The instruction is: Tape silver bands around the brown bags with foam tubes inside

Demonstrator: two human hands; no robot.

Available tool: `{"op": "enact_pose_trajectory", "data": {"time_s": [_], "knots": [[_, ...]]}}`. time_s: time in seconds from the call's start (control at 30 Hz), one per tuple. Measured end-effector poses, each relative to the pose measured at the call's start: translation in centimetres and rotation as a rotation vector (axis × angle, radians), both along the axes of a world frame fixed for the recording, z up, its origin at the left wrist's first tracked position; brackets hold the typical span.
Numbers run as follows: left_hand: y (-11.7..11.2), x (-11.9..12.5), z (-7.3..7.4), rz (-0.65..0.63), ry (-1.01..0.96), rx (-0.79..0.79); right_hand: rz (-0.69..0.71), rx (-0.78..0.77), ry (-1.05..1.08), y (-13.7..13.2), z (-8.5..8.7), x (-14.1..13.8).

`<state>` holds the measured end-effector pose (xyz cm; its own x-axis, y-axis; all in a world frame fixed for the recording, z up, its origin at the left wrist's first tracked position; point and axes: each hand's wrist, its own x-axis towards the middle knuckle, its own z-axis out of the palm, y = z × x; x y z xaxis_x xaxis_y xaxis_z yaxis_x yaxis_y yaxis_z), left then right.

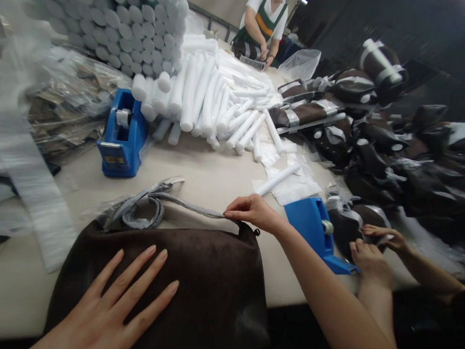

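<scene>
A dark brown handbag [202, 280] lies at the table's near edge in front of me. My left hand [119, 300] rests flat on its side with the fingers spread. Along the bag's top edge runs a strap [189, 207] in grey-white wrapping, coiled into a loop at its left part. My right hand [249, 211] pinches this wrapped strap near the bag's right top corner, thumb and fingertips together. The bag's lower part fades into dark shadow.
Blue tape dispensers stand at the left [124, 138] and right [313, 230]. White foam rods [207, 93] are heaped behind. Brown bags [382, 139] pile up on the right. A co-worker's hands [372, 257] work on a bag beside me; another person [261, 27] stands across the table.
</scene>
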<state>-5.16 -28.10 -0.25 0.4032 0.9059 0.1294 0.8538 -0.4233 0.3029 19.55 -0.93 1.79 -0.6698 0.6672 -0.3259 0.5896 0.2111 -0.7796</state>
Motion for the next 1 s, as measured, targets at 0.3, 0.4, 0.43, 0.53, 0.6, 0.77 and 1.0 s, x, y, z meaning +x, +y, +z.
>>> {"op": "enact_pose_trajectory", "data": {"time_s": [0.3, 0.4, 0.43, 0.53, 0.6, 0.77, 1.0], "knots": [[0.4, -0.6, 1.6, -0.057, 0.118, -0.036, 0.279, 0.588, -0.179, -1.3, 1.1, -1.6], [0.3, -0.7, 1.9, -0.043, 0.135, -0.045, 0.134, 0.509, -0.108, -0.9, 1.3, -0.9], [0.3, -0.7, 1.9, -0.039, 0.133, -0.042, 0.031, 0.442, -0.031, -0.8, 1.5, -0.3], [0.3, -0.6, 1.8, -0.034, 0.109, -0.031, -0.287, 0.322, 0.228, -1.5, 2.4, 1.5], [0.3, -0.5, 1.6, -0.036, 0.091, -0.036, -0.38, 0.343, 0.32, -3.2, 2.8, 2.6], [0.4, -0.7, 1.1, -0.066, 0.033, -0.092, -0.269, 0.501, 0.303, -9.4, 3.8, 3.7], [1.4, -1.2, 3.3, -0.07, 0.049, -0.219, 0.316, 0.631, -0.118, -15.6, 4.5, 0.6]]}}
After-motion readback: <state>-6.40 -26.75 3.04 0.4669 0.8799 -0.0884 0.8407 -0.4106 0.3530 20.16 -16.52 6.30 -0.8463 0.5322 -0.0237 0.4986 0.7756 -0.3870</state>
